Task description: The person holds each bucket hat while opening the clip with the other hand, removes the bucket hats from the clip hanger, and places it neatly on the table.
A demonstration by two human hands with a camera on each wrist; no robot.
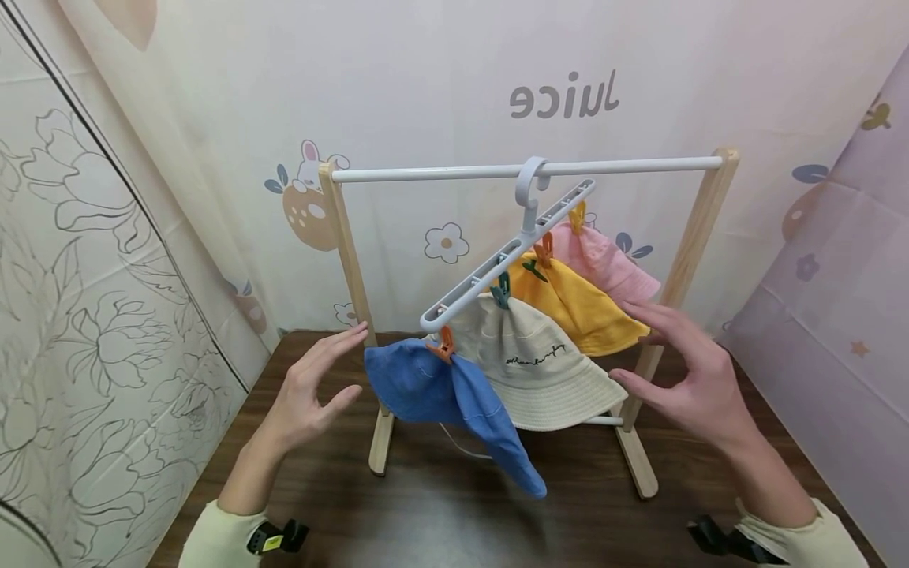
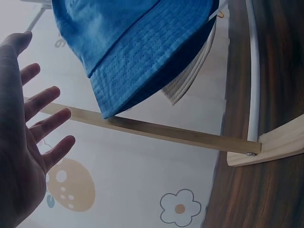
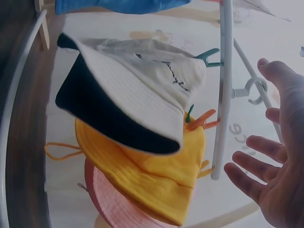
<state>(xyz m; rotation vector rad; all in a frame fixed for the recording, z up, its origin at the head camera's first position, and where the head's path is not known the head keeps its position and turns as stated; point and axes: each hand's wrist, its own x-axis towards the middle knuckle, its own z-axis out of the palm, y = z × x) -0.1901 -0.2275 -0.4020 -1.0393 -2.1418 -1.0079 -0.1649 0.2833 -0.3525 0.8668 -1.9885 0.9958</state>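
A light grey hanger (image 1: 529, 233) hooks over the white rod of a small wooden rack (image 1: 525, 170). Clips hold several bucket hats below it: a blue hat (image 1: 426, 386) nearest, then a cream hat (image 1: 533, 371) with dark script, a yellow hat (image 1: 575, 304) and a pink hat (image 1: 600, 256). My left hand (image 1: 308, 386) is held up left of the blue hat, fingers extended, holding nothing. On the other side my right hand (image 1: 685, 375) is spread beside the cream and yellow hats, its fingertips overlapping the yellow brim in the head view. In the right wrist view its palm faces the hanger.
The rack's wooden feet (image 1: 379, 446) stand on a dark brown wooden table (image 1: 426, 521). Behind hangs a pale printed curtain (image 1: 213, 142), with a flower-patterned sheet (image 1: 92, 315) at the left. A lower white bar (image 3: 21, 80) joins the rack's legs.
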